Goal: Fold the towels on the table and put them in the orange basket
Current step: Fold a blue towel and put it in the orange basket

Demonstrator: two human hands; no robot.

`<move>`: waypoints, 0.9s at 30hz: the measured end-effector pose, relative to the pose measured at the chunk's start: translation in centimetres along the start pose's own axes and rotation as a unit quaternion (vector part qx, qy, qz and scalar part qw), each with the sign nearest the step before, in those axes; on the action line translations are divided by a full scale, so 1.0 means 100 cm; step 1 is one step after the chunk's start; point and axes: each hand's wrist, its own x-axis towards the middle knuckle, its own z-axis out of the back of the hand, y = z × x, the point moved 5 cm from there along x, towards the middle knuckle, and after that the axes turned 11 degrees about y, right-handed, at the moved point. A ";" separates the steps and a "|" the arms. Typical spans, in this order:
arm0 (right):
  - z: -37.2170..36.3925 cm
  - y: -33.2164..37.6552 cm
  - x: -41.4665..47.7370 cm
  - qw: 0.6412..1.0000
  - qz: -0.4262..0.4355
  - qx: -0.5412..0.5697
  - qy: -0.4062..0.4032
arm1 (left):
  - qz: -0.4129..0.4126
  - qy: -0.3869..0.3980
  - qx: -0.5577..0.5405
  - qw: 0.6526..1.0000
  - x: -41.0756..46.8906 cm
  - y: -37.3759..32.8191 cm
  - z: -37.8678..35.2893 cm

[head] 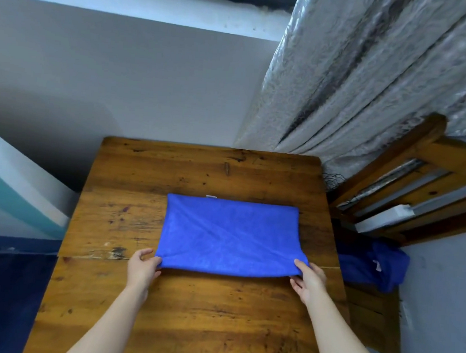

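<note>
A blue towel [231, 236] lies folded into a wide rectangle in the middle of the wooden table [176, 311]. My left hand [142, 268] pinches its near left corner. My right hand [308, 281] pinches its near right corner. The near edge is raised slightly off the wood between the two hands. A small white tag shows at the towel's far edge. No orange basket is in view.
More blue cloth [372, 266] lies bunched on a wooden chair [410, 173] to the right of the table. A grey curtain [373, 76] hangs behind the chair. A grey wall runs along the table's far edge. Dark blue fabric [2, 292] is at the left.
</note>
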 end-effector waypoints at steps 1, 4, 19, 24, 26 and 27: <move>0.000 0.001 -0.004 1.000 0.001 -0.006 -0.028 | -0.008 -0.004 0.024 1.000 -0.002 -0.001 0.001; -0.005 0.003 -0.013 0.998 -0.020 -0.008 -0.067 | -0.115 -0.065 0.253 0.958 -0.013 -0.009 0.001; -0.129 0.026 -0.092 0.899 0.336 -0.281 0.025 | -0.198 0.195 0.491 0.826 -0.023 -0.010 -0.063; -0.200 -0.020 -0.107 0.865 0.347 -0.335 0.139 | -0.114 0.154 0.100 0.976 -0.017 -0.015 -0.024; -0.218 -0.041 -0.102 0.854 0.315 -0.372 0.182 | -0.072 0.154 -0.025 0.985 -0.015 -0.013 -0.017; -0.224 -0.051 -0.098 0.842 0.296 -0.402 0.204 | -0.053 0.155 -0.076 0.984 -0.014 -0.014 -0.016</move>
